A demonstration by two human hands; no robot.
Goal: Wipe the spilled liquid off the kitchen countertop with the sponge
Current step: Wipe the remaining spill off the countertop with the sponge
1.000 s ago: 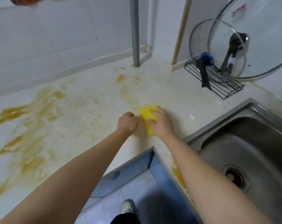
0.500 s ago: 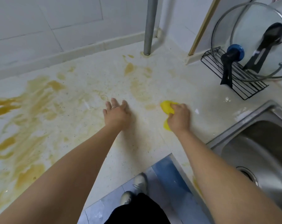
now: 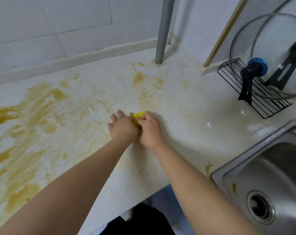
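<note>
A yellow sponge [image 3: 138, 115] lies on the speckled white countertop [image 3: 186, 133] near the middle; only its far end shows. My right hand [image 3: 148, 128] grips it with curled fingers and covers most of it. My left hand [image 3: 121, 127] lies flat on the counter with straight fingers, touching the sponge's left side and my right hand. Orange-brown spilled liquid [image 3: 30, 112] spreads in smears and pools over the left half of the counter, with smaller patches [image 3: 138, 78] near the back wall.
A steel sink [image 3: 269, 184] is set into the counter at the right. Behind it a black wire rack [image 3: 260, 102] holds glass pot lids [image 3: 269, 53]. A grey metal pipe [image 3: 163, 31] rises from the counter's back corner. Tiled walls close the back.
My right hand has slid the sponge leftward across the counter until it meets my left hand. The left hand has stayed flat in about the same spot.
</note>
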